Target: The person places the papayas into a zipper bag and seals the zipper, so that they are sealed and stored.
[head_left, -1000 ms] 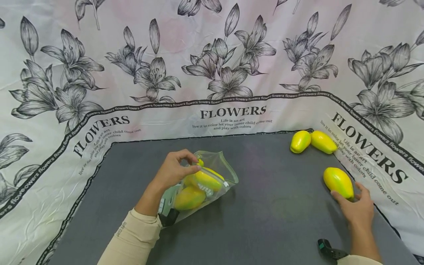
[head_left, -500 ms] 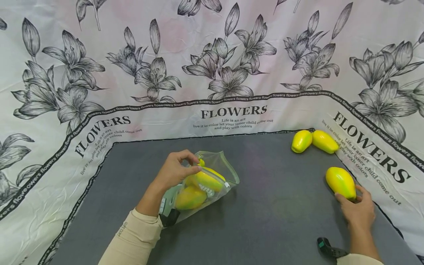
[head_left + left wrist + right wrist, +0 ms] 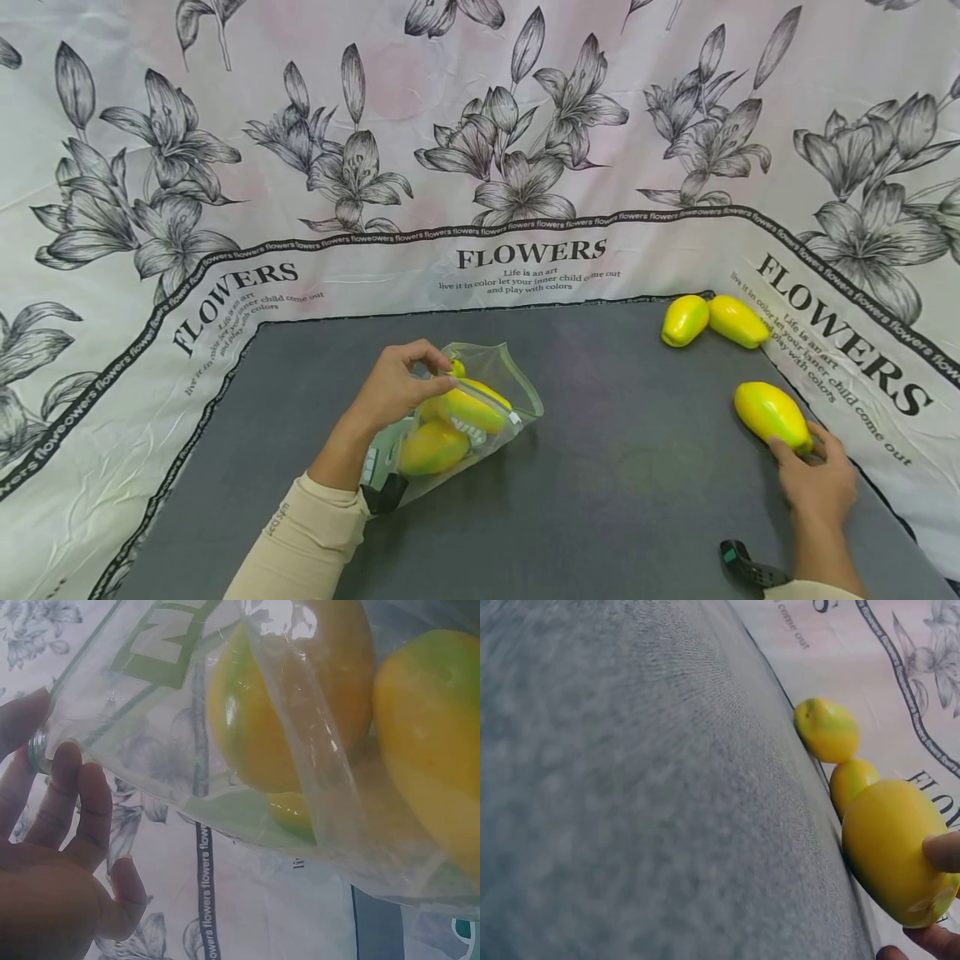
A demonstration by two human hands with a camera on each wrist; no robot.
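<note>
In the head view a clear zip bag (image 3: 517,375) holds several yellow fruits (image 3: 432,447). The left hand (image 3: 393,387) pinches the bag's upper edge between thumb and fingertips; the left wrist view shows this hand (image 3: 60,847) at the bag's rim, the fruits (image 3: 427,750) behind the film. Over at the right, the right hand (image 3: 819,479) grips the near end of a yellow fruit (image 3: 771,412). In the right wrist view, its thumb and fingers (image 3: 943,851) lie on that fruit (image 3: 892,840), which hides part of the fruit behind it.
Two more yellow fruits (image 3: 684,321) touch each other at the table's back right corner. The dark grey table (image 3: 600,483) is bordered by a white cloth (image 3: 525,267) printed with flowers and lettering. A black band is on each wrist.
The right hand has shifted slightly right and toward the near edge, and the fruit at its fingertips has tilted a little. The left hand and bag stay nearly the same.
</note>
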